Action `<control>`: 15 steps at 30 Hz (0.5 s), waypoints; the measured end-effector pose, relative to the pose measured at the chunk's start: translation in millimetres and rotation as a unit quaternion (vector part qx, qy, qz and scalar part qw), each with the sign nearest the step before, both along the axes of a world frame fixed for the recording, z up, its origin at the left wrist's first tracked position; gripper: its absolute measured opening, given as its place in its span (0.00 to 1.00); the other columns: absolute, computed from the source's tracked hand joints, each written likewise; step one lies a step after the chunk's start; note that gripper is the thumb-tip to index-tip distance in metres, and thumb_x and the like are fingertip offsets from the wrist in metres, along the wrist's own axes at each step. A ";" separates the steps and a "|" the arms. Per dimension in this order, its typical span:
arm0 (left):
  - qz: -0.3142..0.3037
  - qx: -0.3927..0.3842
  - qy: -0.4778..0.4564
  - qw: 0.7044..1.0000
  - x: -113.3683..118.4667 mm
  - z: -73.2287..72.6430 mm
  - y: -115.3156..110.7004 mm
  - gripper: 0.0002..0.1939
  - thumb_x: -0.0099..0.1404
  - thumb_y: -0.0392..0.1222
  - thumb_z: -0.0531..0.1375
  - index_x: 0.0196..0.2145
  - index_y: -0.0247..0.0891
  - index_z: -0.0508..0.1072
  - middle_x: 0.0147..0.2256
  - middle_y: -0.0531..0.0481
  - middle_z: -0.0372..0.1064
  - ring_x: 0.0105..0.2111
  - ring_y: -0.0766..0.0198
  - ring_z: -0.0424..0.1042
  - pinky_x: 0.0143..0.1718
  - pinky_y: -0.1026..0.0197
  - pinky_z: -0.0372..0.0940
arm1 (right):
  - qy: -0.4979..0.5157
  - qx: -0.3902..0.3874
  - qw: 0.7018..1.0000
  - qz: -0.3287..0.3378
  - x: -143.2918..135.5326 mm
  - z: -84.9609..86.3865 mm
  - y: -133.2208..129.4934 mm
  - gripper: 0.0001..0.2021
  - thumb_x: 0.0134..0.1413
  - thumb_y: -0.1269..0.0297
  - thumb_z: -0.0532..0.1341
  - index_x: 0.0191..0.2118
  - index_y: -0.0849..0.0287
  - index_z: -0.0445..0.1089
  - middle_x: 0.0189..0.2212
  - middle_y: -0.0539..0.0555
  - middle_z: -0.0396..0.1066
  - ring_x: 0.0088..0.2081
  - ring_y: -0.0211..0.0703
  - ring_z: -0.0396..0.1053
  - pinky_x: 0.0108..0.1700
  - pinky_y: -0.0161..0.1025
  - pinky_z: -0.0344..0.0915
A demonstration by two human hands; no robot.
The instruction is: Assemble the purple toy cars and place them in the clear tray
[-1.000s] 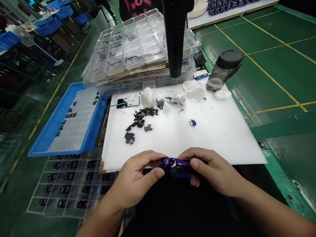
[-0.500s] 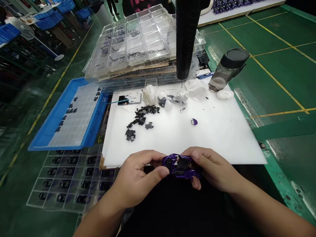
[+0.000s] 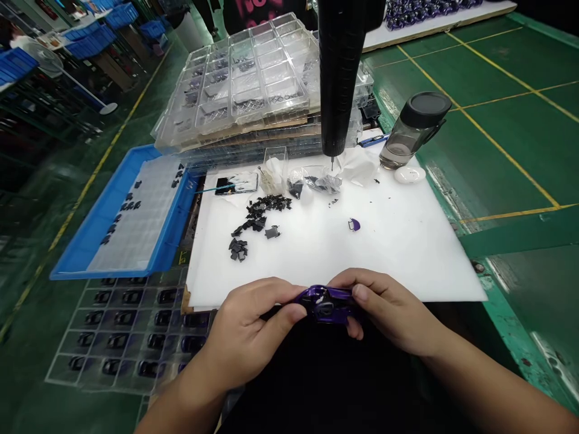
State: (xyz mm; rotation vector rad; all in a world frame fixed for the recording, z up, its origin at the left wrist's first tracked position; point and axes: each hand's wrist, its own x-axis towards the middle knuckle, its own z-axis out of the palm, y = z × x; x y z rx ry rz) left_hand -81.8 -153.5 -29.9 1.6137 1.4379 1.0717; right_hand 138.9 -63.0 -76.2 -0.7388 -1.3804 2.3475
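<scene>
A purple toy car body (image 3: 326, 306) with dark parts is held between both hands, just off the near edge of the white board (image 3: 407, 259). My left hand (image 3: 253, 325) pinches its left end with thumb and forefinger. The right end is gripped by my right hand (image 3: 389, 304), whose fingers partly hide it. On the board beyond lies a small purple piece (image 3: 354, 225). Loose black parts (image 3: 256, 214) form a pile at the left, with a grey-black plate (image 3: 272, 232) beside it.
Above the board hangs a black screwdriver (image 3: 337, 90). Stacked clear trays (image 3: 244, 78) stand behind. A blue tray (image 3: 154, 241) is at the left, over a compartment tray of cars (image 3: 120, 340). A bottle (image 3: 414, 126) and a white oval object (image 3: 409, 175) are at the back right.
The toy car has tilted in my hands, so its upper side shows at a different angle. Both hands keep their hold. The camera view has shifted slightly.
</scene>
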 end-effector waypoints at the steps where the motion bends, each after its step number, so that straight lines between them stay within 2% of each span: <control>1: -0.003 0.020 0.005 1.000 -0.9 -1.4 0.3 0.08 0.72 0.38 0.61 0.47 0.40 0.77 0.39 0.44 0.74 0.37 0.55 0.74 0.38 0.60 0.70 | 0.007 0.011 1.000 -0.004 0.9 -0.6 0.2 0.21 0.63 0.48 0.58 0.47 0.63 0.70 0.23 0.51 0.69 0.24 0.35 0.67 0.29 0.31 0.65; 3: -0.009 0.044 0.011 0.999 -3.3 -3.8 1.4 0.10 0.71 0.36 0.61 0.50 0.40 0.76 0.42 0.43 0.73 0.40 0.54 0.74 0.40 0.59 0.70 | 0.013 0.068 0.997 -0.019 2.7 -1.5 1.1 0.20 0.60 0.49 0.61 0.49 0.61 0.70 0.28 0.53 0.71 0.28 0.37 0.69 0.32 0.33 0.67; 5: -0.020 0.051 0.003 0.999 -6.2 -5.7 2.8 0.11 0.71 0.35 0.61 0.51 0.39 0.75 0.44 0.42 0.72 0.44 0.53 0.73 0.44 0.56 0.70 | 0.012 0.175 0.983 -0.052 4.2 -2.0 2.8 0.19 0.58 0.52 0.64 0.50 0.58 0.71 0.36 0.56 0.73 0.35 0.40 0.72 0.38 0.35 0.69; 7: -0.032 0.053 -0.012 0.998 -9.1 -7.4 4.0 0.12 0.71 0.36 0.61 0.52 0.39 0.74 0.47 0.41 0.71 0.47 0.51 0.71 0.48 0.53 0.70 | 0.014 0.296 0.951 -0.091 5.0 -2.6 4.9 0.19 0.54 0.54 0.67 0.50 0.54 0.71 0.42 0.56 0.72 0.41 0.43 0.72 0.43 0.36 0.69; 9: -0.042 0.062 -0.023 0.997 -11.5 -9.1 4.4 0.14 0.71 0.36 0.62 0.53 0.40 0.73 0.50 0.41 0.70 0.50 0.50 0.70 0.50 0.50 0.69 | 0.022 0.389 0.914 -0.112 5.4 -3.6 7.2 0.22 0.53 0.54 0.68 0.52 0.52 0.70 0.43 0.57 0.72 0.44 0.45 0.72 0.45 0.38 0.70; 12: -0.051 0.057 -0.037 0.996 -13.8 -11.5 2.9 0.15 0.71 0.36 0.61 0.55 0.40 0.71 0.51 0.40 0.69 0.51 0.49 0.69 0.53 0.47 0.69 | 0.023 0.485 0.864 -0.131 5.8 -5.7 9.5 0.25 0.52 0.53 0.68 0.55 0.53 0.68 0.45 0.59 0.71 0.46 0.48 0.72 0.45 0.41 0.72; 15: -0.063 -0.008 -0.119 0.991 -14.7 -13.1 0.6 0.18 0.71 0.39 0.61 0.57 0.39 0.69 0.53 0.37 0.65 0.53 0.47 0.67 0.54 0.46 0.68 | 0.019 0.556 0.818 -0.148 7.0 -7.7 9.6 0.27 0.52 0.53 0.68 0.56 0.53 0.67 0.46 0.61 0.71 0.46 0.49 0.73 0.44 0.42 0.74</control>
